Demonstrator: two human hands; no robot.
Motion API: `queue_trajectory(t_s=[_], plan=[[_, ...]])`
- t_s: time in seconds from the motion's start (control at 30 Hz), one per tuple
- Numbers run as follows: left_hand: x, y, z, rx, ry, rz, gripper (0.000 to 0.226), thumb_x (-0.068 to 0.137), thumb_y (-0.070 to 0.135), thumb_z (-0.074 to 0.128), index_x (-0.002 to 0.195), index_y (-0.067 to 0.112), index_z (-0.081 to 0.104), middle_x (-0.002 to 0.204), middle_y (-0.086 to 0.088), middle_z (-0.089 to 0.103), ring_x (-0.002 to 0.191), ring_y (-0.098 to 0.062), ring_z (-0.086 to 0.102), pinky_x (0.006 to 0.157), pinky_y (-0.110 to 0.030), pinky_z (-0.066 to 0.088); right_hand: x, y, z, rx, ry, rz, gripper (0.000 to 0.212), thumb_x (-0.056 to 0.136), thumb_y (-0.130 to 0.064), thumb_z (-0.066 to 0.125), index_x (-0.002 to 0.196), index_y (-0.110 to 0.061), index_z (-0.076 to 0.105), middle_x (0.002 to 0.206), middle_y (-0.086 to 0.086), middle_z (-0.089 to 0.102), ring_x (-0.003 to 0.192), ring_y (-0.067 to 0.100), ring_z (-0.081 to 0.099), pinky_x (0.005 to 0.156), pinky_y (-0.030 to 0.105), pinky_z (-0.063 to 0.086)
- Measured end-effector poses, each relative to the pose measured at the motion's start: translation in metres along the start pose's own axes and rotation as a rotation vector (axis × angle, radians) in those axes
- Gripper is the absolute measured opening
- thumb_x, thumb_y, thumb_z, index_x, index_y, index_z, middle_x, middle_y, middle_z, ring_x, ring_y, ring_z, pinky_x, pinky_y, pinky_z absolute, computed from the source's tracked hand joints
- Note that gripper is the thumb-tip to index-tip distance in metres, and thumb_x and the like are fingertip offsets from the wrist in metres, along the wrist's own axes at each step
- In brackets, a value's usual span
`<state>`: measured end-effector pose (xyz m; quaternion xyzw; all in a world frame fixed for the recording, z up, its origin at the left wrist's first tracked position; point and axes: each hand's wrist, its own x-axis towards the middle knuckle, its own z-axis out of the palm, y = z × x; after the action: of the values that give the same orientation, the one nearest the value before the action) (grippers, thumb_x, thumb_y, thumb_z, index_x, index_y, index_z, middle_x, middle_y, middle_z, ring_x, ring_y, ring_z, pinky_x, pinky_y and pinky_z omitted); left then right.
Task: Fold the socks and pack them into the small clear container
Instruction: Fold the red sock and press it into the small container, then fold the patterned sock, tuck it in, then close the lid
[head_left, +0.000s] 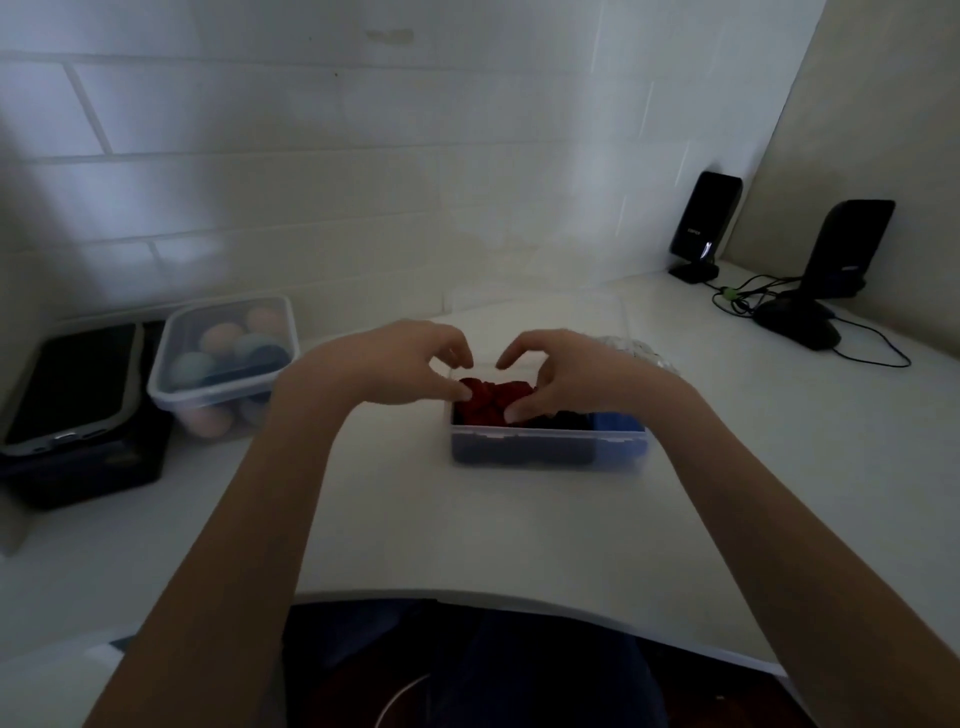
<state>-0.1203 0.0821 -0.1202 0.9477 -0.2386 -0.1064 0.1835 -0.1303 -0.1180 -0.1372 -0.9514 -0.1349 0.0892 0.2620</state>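
Note:
A small clear container (550, 435) stands on the white table in front of me. A folded red sock (488, 400) lies in its left part, above dark and blue socks (608, 421) that show through the front wall. My left hand (405, 364) presses its thumb on the red sock's left side. On the sock's right side rest the thumb and fingers of my right hand (561, 379). Both hands reach over the container's far rim and hide its back part.
A lidded clear box (223, 364) with several pastel balls stands at the left. Beside it a phone (72, 384) lies on a dark box. A clear lid (540, 306) lies behind the container. Two black speakers (701, 223) and a mouse (800, 322) with cables sit far right.

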Motion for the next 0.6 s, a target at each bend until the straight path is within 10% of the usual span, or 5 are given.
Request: queue_trajectory(t_s=[0.13, 0.3, 0.43, 0.6], plan=[[0.000, -0.005, 0.009, -0.081, 0.187, 0.055, 0.009, 0.086, 0.024, 0.063, 0.094, 0.026, 0.067, 0.095, 0.010, 0.063, 0.078, -0.005, 0.057, 0.064, -0.016, 0.040, -0.006, 0.018, -0.014, 0.236, 0.390, -0.017, 0.021, 0.083, -0.036, 0.067, 0.092, -0.017, 0.067, 0.059, 0.002, 0.065, 0.040, -0.001, 0.051, 0.049, 0.016, 0.045], [0.003, -0.005, 0.028, -0.132, 0.275, 0.079, 0.003, 0.078, 0.020, 0.072, 0.077, 0.022, 0.073, 0.076, 0.007, 0.068, 0.067, -0.004, 0.058, 0.063, -0.020, 0.040, -0.009, 0.065, -0.021, 0.125, 0.902, 0.102, 0.016, 0.091, -0.024, 0.054, 0.098, -0.018, 0.067, 0.084, 0.001, 0.065, 0.066, 0.008, 0.054, 0.056, 0.014, 0.040], [0.007, -0.001, 0.034, -0.067, 0.268, 0.059, 0.009, 0.079, 0.031, 0.070, 0.076, 0.023, 0.072, 0.068, 0.014, 0.060, 0.062, -0.002, 0.052, 0.059, -0.021, 0.037, -0.007, 0.100, -0.009, -0.044, 0.715, 0.371, 0.030, 0.091, -0.034, 0.050, 0.120, -0.030, 0.057, 0.123, 0.005, 0.062, 0.109, 0.028, 0.056, 0.093, 0.044, 0.045], [0.008, 0.003, 0.031, -0.105, 0.434, 0.080, 0.027, 0.083, 0.041, 0.063, 0.071, 0.018, 0.070, 0.059, 0.017, 0.053, 0.056, -0.001, 0.047, 0.060, -0.024, 0.035, -0.006, 0.112, 0.016, -0.054, 0.547, 0.407, 0.023, 0.091, -0.025, 0.050, 0.112, -0.022, 0.059, 0.107, 0.009, 0.067, 0.095, 0.030, 0.061, 0.090, 0.049, 0.047]])
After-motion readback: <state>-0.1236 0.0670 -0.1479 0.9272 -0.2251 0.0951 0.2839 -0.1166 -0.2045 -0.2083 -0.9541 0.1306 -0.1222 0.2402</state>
